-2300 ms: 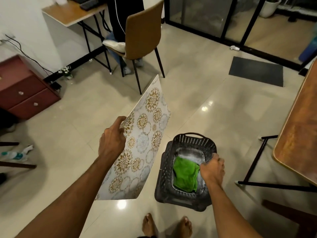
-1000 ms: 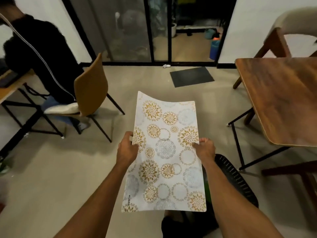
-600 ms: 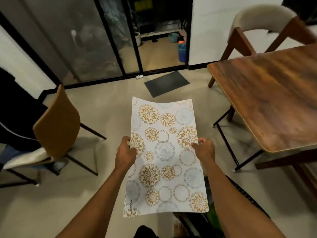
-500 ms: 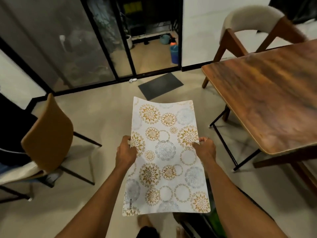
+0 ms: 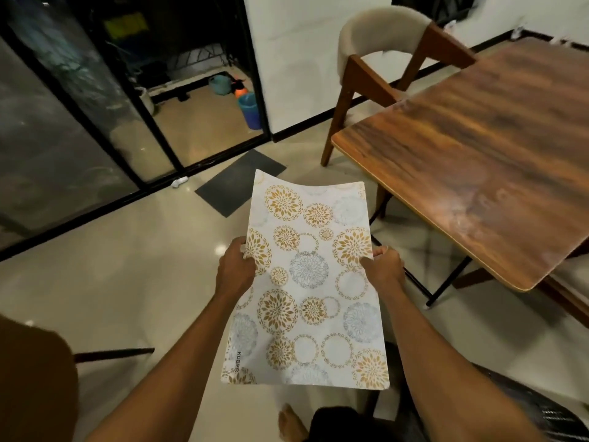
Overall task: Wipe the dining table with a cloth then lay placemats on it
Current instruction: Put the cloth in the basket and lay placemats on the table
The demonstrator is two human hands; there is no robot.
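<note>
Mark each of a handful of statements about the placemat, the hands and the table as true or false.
1. The left hand and the right hand each grip a long edge of the placemat. True.
2. The placemat lies flat on the dining table. False: it is held in the air over the floor, to the left of the table.
3. The placemat is plain white. False: it carries gold and grey floral circles.
4. A chair with a pale padded back stands at the table's far side. True.
5. The dark doormat lies under the table. False: it lies on the floor by the glass door.
</note>
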